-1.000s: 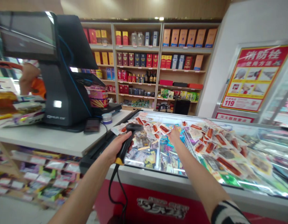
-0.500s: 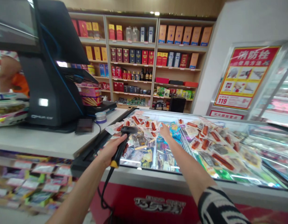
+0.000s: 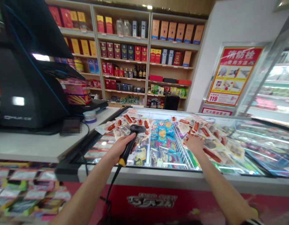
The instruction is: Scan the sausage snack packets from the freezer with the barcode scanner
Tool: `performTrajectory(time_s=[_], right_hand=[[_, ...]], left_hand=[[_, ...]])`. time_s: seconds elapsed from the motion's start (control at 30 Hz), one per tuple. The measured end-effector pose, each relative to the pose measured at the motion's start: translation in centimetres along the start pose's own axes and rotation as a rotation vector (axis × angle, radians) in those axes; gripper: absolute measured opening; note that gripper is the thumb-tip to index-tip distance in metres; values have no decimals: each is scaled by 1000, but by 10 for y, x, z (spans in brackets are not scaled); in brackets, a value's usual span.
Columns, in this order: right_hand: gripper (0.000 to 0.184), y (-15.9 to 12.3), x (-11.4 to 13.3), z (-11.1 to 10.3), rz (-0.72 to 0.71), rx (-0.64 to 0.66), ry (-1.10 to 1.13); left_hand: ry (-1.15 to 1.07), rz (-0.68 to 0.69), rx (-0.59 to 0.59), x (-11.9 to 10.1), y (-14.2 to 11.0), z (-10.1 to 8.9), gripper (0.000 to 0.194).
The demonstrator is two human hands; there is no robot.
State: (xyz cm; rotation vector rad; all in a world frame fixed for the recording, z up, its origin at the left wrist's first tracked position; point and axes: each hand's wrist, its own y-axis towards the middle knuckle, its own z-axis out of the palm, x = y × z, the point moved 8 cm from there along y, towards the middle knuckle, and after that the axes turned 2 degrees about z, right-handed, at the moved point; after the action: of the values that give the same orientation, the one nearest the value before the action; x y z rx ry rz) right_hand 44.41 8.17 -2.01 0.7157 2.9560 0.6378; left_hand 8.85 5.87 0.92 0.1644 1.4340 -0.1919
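Note:
My left hand [image 3: 125, 147] is wrapped round the handle of a black and yellow barcode scanner [image 3: 128, 148], whose head points away from me and whose cable hangs down. Beyond the scanner, a pile of vacuum-packed sausages [image 3: 128, 118] lies on the freezer's glass top. My right hand [image 3: 194, 144] is stretched out over the near left part of a second, larger pile of sausage packets [image 3: 216, 154]. Its fingertips are at the packets, but blur and the back of the hand hide whether they grip one.
The chest freezer [image 3: 158, 175] holds blue snack bags [image 3: 162, 134] and a white wire basket divider [image 3: 183, 150] under its glass. At left, a counter [image 3: 41, 147] bears a dark checkout terminal [image 3: 25, 87] and a small round tub [image 3: 90, 117]. Shelves of boxed bottles [image 3: 124, 51] stand behind.
My right hand has moved from beside the left pile across to the right pile. My left hand still holds the scanner. The view has turned slightly to the right.

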Motion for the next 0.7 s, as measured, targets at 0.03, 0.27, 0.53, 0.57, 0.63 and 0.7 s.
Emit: performTrajectory(time_s=[0.03,0.27,0.53,0.57,0.63,0.7], right_hand=[[36,1,5,3,-19,30,2],[35,-2,54,14,-102,41,231],[35,-16,121,-4,-370,-188,440],[35,-17,126,-7,-397,-207,435],[38,-18,135,-13,-429,-236,411],[41,-18,140,-19,-444,-254,383]], left_hand=[[3,-9,10,0,0,1,35],[12,-2,73,-4,-10,7,35],[-3,13,107,-7,-21,14,33],[-4,9,110,-6,-22,14,33],[-8,-8,112,-3,-22,14,32],[-13,-17,114,-1,-22,13,32]])
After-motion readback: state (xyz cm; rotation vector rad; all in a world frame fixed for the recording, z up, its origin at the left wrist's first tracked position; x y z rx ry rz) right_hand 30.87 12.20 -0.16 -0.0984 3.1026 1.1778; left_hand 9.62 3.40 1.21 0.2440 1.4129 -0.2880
